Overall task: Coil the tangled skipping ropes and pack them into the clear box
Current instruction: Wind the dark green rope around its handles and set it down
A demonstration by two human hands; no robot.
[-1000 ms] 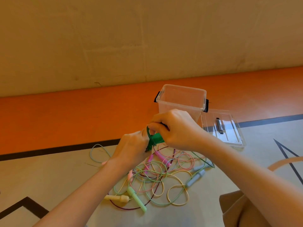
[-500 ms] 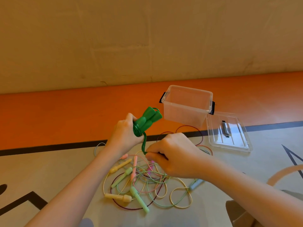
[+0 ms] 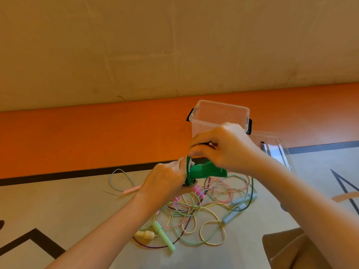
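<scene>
Two hands raised together over the floor: left hand curled round the wound coil of the dark green rope, right hand pinching a loop of that same cord at its fingertips, just above the green handles. Handles sticking out rightward from the left grip, partly covered by the right palm; coil mostly hidden between the two hands. Directly behind the right grip, clear box, open, near wall blocked by the knuckles, contents hard to make out. Right of it, clear lid, partly hidden by the right wrist. Below both grips, tangled ropes on the floor, pastel cords overlapping, top of the pile hidden by the hands.
</scene>
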